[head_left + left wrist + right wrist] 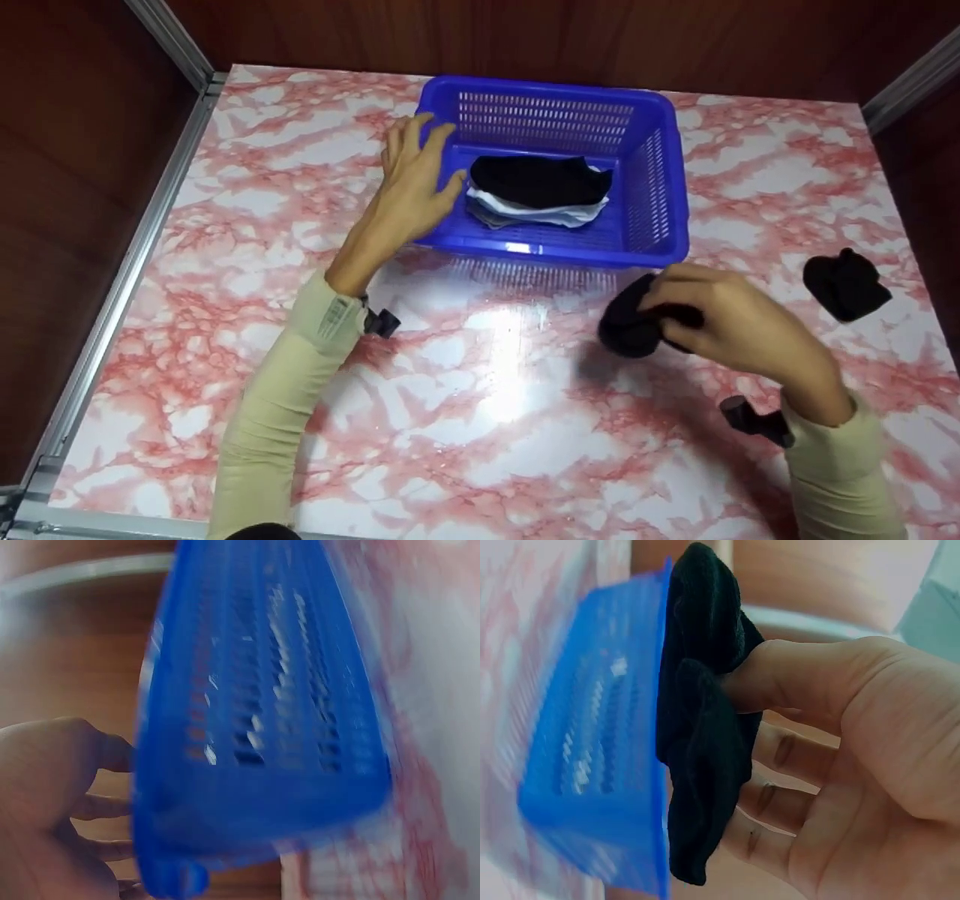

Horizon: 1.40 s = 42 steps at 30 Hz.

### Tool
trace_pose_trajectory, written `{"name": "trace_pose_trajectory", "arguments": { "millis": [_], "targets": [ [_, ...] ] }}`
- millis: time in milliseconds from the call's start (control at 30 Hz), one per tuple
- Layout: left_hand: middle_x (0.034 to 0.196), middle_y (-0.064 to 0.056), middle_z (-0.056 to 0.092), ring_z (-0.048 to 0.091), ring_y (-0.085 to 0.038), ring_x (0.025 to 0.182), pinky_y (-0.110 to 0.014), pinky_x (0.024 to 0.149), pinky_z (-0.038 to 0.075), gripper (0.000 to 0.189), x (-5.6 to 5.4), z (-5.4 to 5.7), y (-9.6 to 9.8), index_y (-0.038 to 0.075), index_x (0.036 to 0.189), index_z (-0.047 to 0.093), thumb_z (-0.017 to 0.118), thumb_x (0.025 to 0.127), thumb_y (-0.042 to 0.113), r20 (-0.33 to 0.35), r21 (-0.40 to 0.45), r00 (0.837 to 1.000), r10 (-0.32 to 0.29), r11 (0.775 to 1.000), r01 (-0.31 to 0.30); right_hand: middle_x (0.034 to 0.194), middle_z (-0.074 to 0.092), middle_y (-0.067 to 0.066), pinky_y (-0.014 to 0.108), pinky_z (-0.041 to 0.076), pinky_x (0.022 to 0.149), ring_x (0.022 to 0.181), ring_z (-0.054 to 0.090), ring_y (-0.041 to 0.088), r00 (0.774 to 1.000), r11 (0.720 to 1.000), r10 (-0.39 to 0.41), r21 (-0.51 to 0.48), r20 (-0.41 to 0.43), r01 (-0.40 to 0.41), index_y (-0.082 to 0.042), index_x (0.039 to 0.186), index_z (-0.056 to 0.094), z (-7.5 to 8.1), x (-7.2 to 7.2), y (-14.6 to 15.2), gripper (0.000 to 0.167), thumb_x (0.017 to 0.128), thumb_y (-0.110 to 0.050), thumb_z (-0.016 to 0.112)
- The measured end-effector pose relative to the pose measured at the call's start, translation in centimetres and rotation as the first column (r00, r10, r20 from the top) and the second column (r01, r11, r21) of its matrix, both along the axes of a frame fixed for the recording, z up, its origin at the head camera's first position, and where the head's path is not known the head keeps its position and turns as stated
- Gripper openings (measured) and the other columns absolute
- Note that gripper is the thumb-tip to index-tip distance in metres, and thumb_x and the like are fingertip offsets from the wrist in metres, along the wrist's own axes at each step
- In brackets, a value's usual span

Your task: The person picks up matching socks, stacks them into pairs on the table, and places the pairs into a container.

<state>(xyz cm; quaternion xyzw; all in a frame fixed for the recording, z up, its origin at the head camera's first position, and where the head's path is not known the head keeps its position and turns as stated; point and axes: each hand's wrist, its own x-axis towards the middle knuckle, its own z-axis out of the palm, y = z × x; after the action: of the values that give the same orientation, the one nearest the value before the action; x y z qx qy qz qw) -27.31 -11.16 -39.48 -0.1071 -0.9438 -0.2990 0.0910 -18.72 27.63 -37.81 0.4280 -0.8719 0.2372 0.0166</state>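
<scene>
My right hand [720, 322] pinches a bunched black sock [630, 322] between thumb and fingers, above the table just in front of the basket's near right corner. In the right wrist view the soft folds of this black sock [705, 712] cover part of the blue basket [600, 727]. At the left side of the blue plastic basket [652, 259], my left hand [416, 180] has its fingers spread over the rim and holds nothing. A flat stack of folded dark, white and grey fabric pieces, with a black piece [536, 180] on top, lies inside the basket.
Another bunched black fabric item [846, 285] lies on the right of the red-and-white marbled table [465, 435]. Dark wood-look panels [525, 37] enclose the table at the back and sides, with metal rails [142, 262] along the left edge.
</scene>
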Motion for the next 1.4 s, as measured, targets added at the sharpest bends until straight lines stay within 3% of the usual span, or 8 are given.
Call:
{"name": "trace_pose_trajectory", "arguments": {
  "millis": [167, 333, 433, 600, 733, 867, 1200, 1400],
  "targets": [
    [0.156, -0.022, 0.044, 0.032, -0.041, 0.147, -0.052, 0.128, 0.027, 0.042, 2.8, 0.6, 1.9, 0.005, 0.140, 0.061, 0.065, 0.101, 0.018, -0.104, 0.019, 0.989, -0.101, 0.994, 0.104, 0.099, 0.072, 0.000, 0.038, 0.061, 0.082, 0.094, 0.068, 0.014, 0.998, 0.998, 0.069, -0.003, 0.010, -0.069, -0.015, 0.098, 0.077, -1.6, 0.2, -2.2, 0.036, 0.073, 0.012, 0.077],
    [0.135, -0.019, 0.060, 0.054, -0.033, 0.127, -0.042, 0.111, 0.048, 0.029, 5.9, 0.3, 3.9, 0.002, 0.129, 0.067, 0.062, 0.102, 0.014, -0.162, 0.026, 0.952, -0.261, 0.963, 0.269, 0.101, 0.071, 0.003, 0.039, 0.060, 0.084, 0.098, 0.065, 0.018, 0.994, 0.995, 0.096, 0.014, 0.060, -0.097, -0.012, 0.100, 0.078, -3.8, 0.1, -4.2, 0.032, 0.076, 0.009, 0.076],
    [0.122, -0.015, 0.068, 0.065, -0.027, 0.112, -0.036, 0.099, 0.056, 0.026, 7.5, -0.4, 4.9, 0.001, 0.125, 0.068, 0.061, 0.104, 0.015, -0.127, 0.006, 0.923, -0.364, 0.930, 0.367, 0.104, 0.072, 0.005, 0.040, 0.059, 0.087, 0.101, 0.065, 0.020, 0.991, 0.994, 0.102, 0.038, 0.090, -0.106, -0.011, 0.101, 0.079, -5.2, -0.1, -5.2, 0.029, 0.079, 0.007, 0.076],
    [0.112, -0.010, 0.074, 0.071, -0.022, 0.099, -0.030, 0.087, 0.060, 0.025, 9.2, -2.7, 6.4, 0.002, 0.123, 0.070, 0.059, 0.105, 0.016, 0.057, -0.002, 0.874, -0.483, 0.875, 0.484, 0.104, 0.072, 0.006, 0.041, 0.058, 0.091, 0.103, 0.067, 0.022, 0.986, 0.990, 0.103, 0.080, 0.128, -0.113, -0.010, 0.102, 0.078, -7.2, -0.3, -6.0, 0.024, 0.081, 0.002, 0.078],
    [0.113, -0.009, 0.075, 0.073, -0.021, 0.100, -0.032, 0.087, 0.061, 0.024, 9.9, -4.9, 7.1, 0.005, 0.121, 0.072, 0.060, 0.106, 0.019, 0.171, -0.004, 0.845, -0.506, 0.858, 0.514, 0.109, 0.073, 0.007, 0.045, 0.058, 0.095, 0.107, 0.067, 0.024, 0.977, 0.991, 0.058, 0.108, 0.204, -0.082, -0.010, 0.109, 0.077, -6.9, -0.5, -5.0, 0.023, 0.086, -0.005, 0.081],
    [0.118, -0.008, 0.073, 0.072, -0.021, 0.105, -0.034, 0.092, 0.061, 0.026, 10.3, -6.2, 7.7, 0.006, 0.122, 0.072, 0.061, 0.106, 0.022, 0.185, 0.002, 0.839, -0.512, 0.854, 0.521, 0.111, 0.074, 0.007, 0.049, 0.060, 0.093, 0.107, 0.070, 0.025, 0.951, 0.994, -0.049, 0.110, 0.306, 0.016, -0.008, 0.114, 0.075, -5.8, -1.1, -3.1, 0.028, 0.087, -0.005, 0.081],
    [0.128, -0.012, 0.068, 0.069, -0.023, 0.114, -0.033, 0.102, 0.058, 0.040, 10.7, -7.8, 9.9, 0.002, 0.135, 0.065, 0.063, 0.105, 0.027, 0.239, -0.012, 0.806, -0.542, 0.828, 0.560, 0.081, 0.070, 0.003, 0.028, 0.052, 0.064, 0.072, 0.061, 0.011, 0.837, 0.969, -0.235, 0.184, 0.495, 0.164, 0.000, 0.112, 0.066, -7.6, -1.8, -2.7, 0.030, 0.091, -0.017, 0.080],
    [0.128, -0.008, 0.065, 0.067, -0.022, 0.114, -0.036, 0.103, 0.058, 0.037, 10.6, -8.1, 10.3, 0.007, 0.132, 0.069, 0.067, 0.103, 0.030, 0.290, -0.087, 0.806, -0.516, 0.825, 0.559, 0.089, 0.070, 0.010, 0.033, 0.054, 0.071, 0.081, 0.065, 0.019, 0.809, 0.963, -0.269, 0.160, 0.523, 0.217, 0.004, 0.124, 0.062, -8.5, -1.5, -4.1, 0.038, 0.089, -0.005, 0.075]
  ]
}}
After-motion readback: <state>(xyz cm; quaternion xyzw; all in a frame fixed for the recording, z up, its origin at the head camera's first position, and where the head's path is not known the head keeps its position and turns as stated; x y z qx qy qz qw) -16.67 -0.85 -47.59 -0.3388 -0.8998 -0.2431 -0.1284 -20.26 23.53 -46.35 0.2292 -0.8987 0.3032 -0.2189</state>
